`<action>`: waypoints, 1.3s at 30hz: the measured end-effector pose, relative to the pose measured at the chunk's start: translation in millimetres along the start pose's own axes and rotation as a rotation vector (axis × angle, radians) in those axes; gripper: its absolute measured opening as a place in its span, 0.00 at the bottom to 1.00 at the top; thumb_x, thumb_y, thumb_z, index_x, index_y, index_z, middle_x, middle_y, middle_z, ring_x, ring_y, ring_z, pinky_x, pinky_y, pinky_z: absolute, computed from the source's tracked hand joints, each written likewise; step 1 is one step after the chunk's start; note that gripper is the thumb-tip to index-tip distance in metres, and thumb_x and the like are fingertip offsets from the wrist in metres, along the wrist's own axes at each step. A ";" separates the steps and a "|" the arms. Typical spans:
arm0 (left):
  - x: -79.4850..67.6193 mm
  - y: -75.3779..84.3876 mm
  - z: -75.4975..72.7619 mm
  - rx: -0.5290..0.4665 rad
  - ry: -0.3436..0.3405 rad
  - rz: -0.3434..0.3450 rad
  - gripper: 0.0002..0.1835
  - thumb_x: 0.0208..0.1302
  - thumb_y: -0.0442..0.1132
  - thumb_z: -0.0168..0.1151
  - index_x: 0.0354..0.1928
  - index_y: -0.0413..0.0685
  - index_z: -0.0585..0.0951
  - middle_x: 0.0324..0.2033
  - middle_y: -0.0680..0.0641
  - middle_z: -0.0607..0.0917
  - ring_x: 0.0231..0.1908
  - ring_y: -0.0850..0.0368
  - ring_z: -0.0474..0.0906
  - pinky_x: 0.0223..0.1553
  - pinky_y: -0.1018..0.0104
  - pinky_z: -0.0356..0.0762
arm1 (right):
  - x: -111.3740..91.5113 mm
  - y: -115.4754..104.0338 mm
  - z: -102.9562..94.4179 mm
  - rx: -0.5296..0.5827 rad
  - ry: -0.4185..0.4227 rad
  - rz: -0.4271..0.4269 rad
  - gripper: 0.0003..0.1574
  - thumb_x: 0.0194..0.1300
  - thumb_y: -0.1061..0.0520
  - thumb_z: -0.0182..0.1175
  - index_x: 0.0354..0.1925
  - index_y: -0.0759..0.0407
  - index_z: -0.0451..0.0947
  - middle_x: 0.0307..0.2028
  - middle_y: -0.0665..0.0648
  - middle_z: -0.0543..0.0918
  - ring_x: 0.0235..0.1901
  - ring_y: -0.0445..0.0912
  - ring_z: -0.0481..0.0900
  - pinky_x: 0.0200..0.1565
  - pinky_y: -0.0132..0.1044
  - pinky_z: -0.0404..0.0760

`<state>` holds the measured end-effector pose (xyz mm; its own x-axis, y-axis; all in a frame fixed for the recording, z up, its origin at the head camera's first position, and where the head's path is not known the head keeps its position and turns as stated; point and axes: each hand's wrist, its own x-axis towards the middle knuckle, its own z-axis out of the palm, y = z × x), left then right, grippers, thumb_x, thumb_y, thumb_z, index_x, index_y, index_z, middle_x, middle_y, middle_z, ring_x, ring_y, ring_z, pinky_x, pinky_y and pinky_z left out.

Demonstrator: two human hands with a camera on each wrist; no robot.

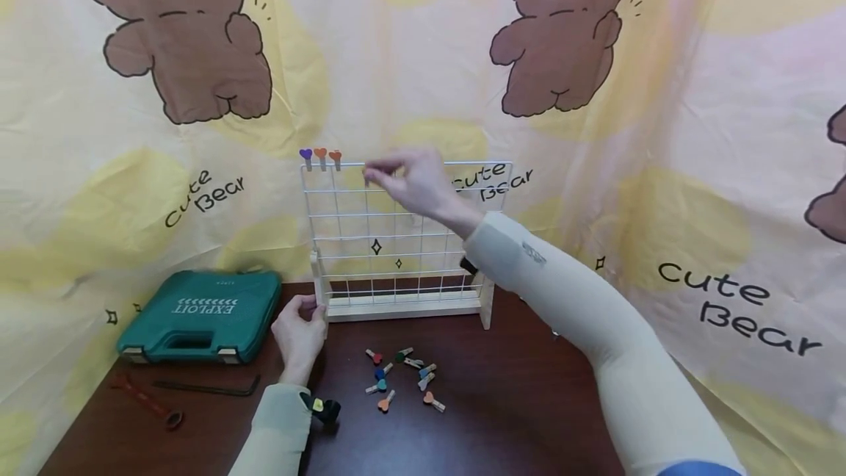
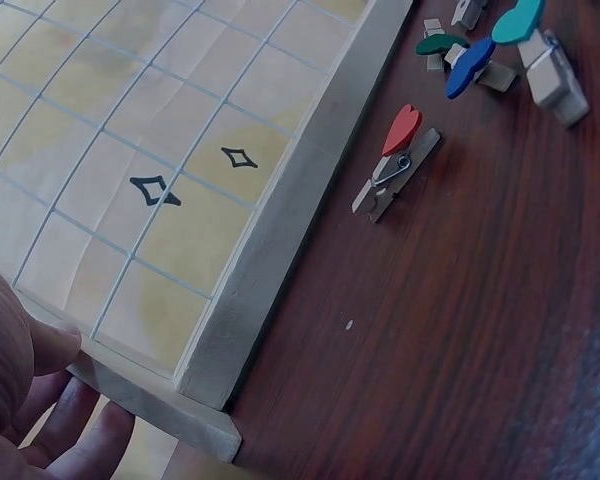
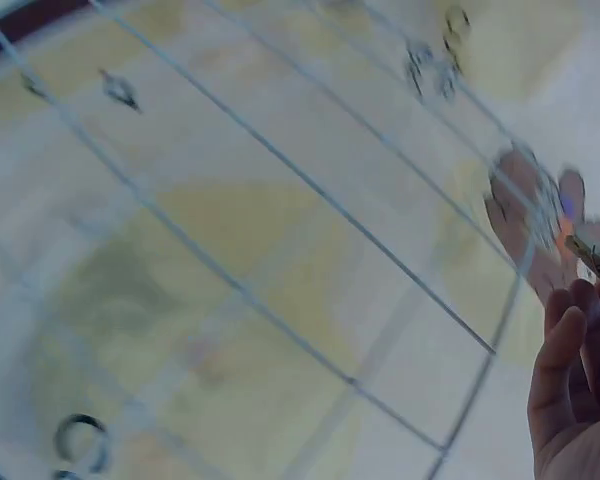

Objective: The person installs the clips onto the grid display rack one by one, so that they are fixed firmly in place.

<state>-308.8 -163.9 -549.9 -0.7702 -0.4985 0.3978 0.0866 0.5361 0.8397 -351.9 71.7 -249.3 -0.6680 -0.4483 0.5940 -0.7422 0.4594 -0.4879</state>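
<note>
Three heart clips (image 1: 321, 153) on the wire rack (image 1: 405, 308), a fourth clip (image 3: 588, 252) in the right hand (image 1: 418, 181)

Right hand: thumb and fingertips pinching the fourth clip, near the top wire, right of the mounted three. Right wrist view has its wooden body slanting, free end up and left. Can't tell if it touches the wire.

Left hand (image 1: 300, 333): thumb and fingers gripping the wooden frame at the rack's left end, low down.

Rack stands upright, long axis left to right. Mounted clips sit at the top left corner, hearts up, legs down over the wire: purple, orange, red-orange.

About nine loose clips (image 1: 386, 401) lie in front of the rack, mixed headings. Front pair, both orange: left one has heart toward the viewer, wood away to the right; right one has heart up-left, wood down-right. Red clip (image 2: 401, 131) is near the rack's base, heart toward the viewer and right.

Writing: green case (image 1: 201, 314) reads "EXPLOIT", upside down from the head camera. Backdrop cloth (image 1: 747, 189) reads "cute Bear" in several spots.

Tabletop (image 1: 515, 402): dark reddish-brown, wood grain. Red wrench (image 1: 148, 399) and dark hex key (image 1: 205, 388) near the case. Backdrop is pale with yellow patches and brown bears, hung behind and right.
</note>
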 end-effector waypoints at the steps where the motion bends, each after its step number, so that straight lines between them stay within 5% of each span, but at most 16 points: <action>1: 0.5 -0.2 0.0 0.002 0.002 0.001 0.06 0.63 0.34 0.73 0.41 0.45 0.89 0.36 0.43 0.92 0.37 0.43 0.84 0.39 0.52 0.72 | 9.9 -2.7 -0.4 -0.004 0.023 0.002 0.11 0.73 0.51 0.69 0.49 0.54 0.92 0.40 0.49 0.93 0.34 0.41 0.89 0.25 0.33 0.76; 5: 0.6 0.0 0.2 0.000 0.000 -0.004 0.06 0.64 0.34 0.73 0.42 0.45 0.89 0.37 0.43 0.92 0.39 0.42 0.84 0.40 0.51 0.72 | 40.1 -4.4 4.0 -0.003 0.079 0.030 0.09 0.71 0.53 0.71 0.45 0.54 0.93 0.42 0.50 0.93 0.35 0.38 0.89 0.35 0.31 0.82; 9: -0.2 0.9 -0.5 -0.001 0.005 -0.006 0.05 0.63 0.34 0.74 0.41 0.45 0.89 0.36 0.44 0.92 0.39 0.43 0.84 0.40 0.51 0.72 | 52.0 1.1 11.6 0.002 0.042 0.097 0.07 0.71 0.54 0.72 0.43 0.53 0.94 0.39 0.48 0.93 0.36 0.36 0.88 0.39 0.31 0.83; 14: 1.1 3.2 0.5 -0.004 0.007 0.008 0.05 0.63 0.34 0.74 0.40 0.45 0.89 0.36 0.43 0.92 0.38 0.42 0.84 0.40 0.51 0.73 | 52.0 7.2 12.0 -0.104 0.011 0.085 0.08 0.72 0.51 0.70 0.43 0.49 0.94 0.38 0.45 0.92 0.41 0.39 0.86 0.45 0.34 0.80; 19: 0.5 2.8 0.1 0.000 -0.007 -0.012 0.05 0.64 0.34 0.74 0.41 0.46 0.89 0.36 0.44 0.92 0.37 0.44 0.84 0.38 0.52 0.74 | 37.7 10.3 7.2 -0.165 0.073 0.001 0.19 0.73 0.46 0.69 0.56 0.52 0.89 0.49 0.50 0.91 0.49 0.45 0.84 0.53 0.39 0.79; 24: -1.1 0.7 -0.4 -0.003 -0.007 -0.018 0.05 0.63 0.33 0.74 0.41 0.46 0.90 0.34 0.45 0.92 0.34 0.46 0.83 0.36 0.54 0.74 | 1.8 24.1 3.7 -0.150 0.179 -0.188 0.17 0.70 0.49 0.72 0.50 0.59 0.90 0.41 0.54 0.92 0.36 0.43 0.87 0.43 0.37 0.84; 28: -2.0 -0.9 0.2 -0.005 -0.004 -0.014 0.06 0.63 0.33 0.74 0.41 0.47 0.90 0.34 0.45 0.92 0.33 0.47 0.83 0.36 0.55 0.74 | -41.8 52.6 11.8 -0.133 0.075 -0.277 0.10 0.69 0.54 0.72 0.44 0.59 0.91 0.34 0.52 0.91 0.28 0.37 0.84 0.34 0.30 0.83; 39: -0.8 -0.9 0.7 0.004 -0.015 -0.014 0.06 0.64 0.34 0.74 0.42 0.47 0.89 0.35 0.45 0.92 0.34 0.47 0.85 0.37 0.54 0.75 | -161.7 118.6 85.4 -0.145 -0.390 -0.025 0.09 0.68 0.55 0.73 0.45 0.53 0.92 0.39 0.46 0.92 0.34 0.36 0.86 0.37 0.31 0.82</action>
<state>-308.8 -163.5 -551.2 -0.7809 -0.4955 0.3802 0.0731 0.5320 0.8436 -336.6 133.2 -457.9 -0.6408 -0.7048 0.3044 -0.7619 0.5354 -0.3643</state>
